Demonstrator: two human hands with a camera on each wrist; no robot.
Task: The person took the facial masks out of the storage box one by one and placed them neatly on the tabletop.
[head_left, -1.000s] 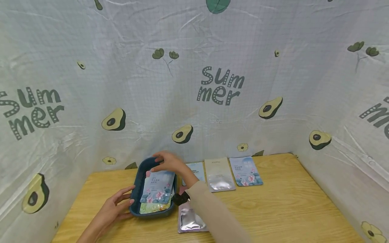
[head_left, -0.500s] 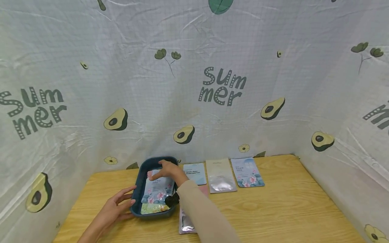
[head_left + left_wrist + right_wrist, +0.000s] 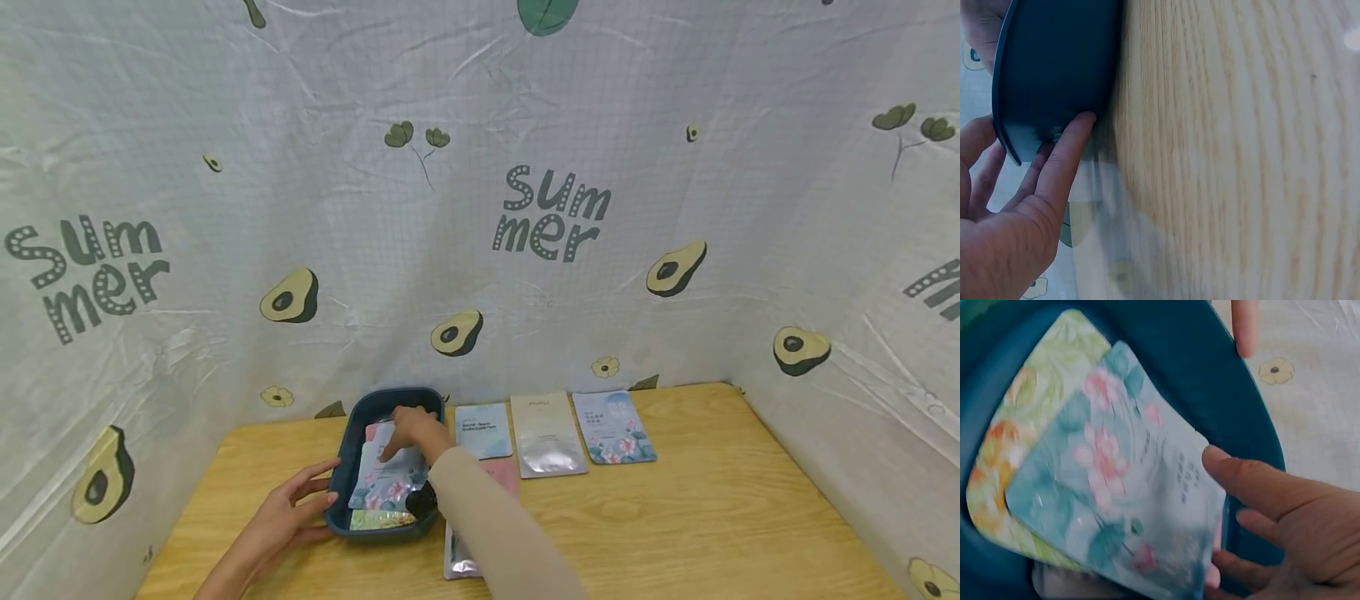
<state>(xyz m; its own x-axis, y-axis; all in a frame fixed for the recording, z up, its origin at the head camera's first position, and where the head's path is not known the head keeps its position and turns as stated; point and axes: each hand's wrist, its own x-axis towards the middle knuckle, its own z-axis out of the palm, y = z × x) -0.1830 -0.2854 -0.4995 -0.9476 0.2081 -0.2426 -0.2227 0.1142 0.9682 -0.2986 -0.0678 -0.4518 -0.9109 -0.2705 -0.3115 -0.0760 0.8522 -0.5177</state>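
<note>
Inside a dark blue plastic basin [image 3: 344, 475] lies a pale blue face mask packet [image 3: 375, 492] printed with pink flowers, over a green and yellow packet [image 3: 381, 520]. My right hand [image 3: 415, 433] reaches into the basin and holds the floral packet at its upper edge. In the right wrist view, the thumb lies at that edge, and the other fingers are partly hidden behind it. Against the basin's outer left wall rests my left hand [image 3: 288, 506], with spread, mostly straight fingers; the left wrist view shows the fingertips [image 3: 1087, 119] touching wall and rim.
Right of the basin, a light blue packet [image 3: 483, 431], a cream and silver packet [image 3: 549, 436] and another floral packet [image 3: 615, 427] lie in a row. A pink packet [image 3: 505, 473] is partly under the right sleeve [image 3: 495, 525]. Printed curtain [image 3: 360, 250] surrounds the wooden table [image 3: 675, 517].
My right hand has moved down and toward me inside the basin, onto the floral packet, which has shifted slightly toward me. The left hand stays at the basin's side.
</note>
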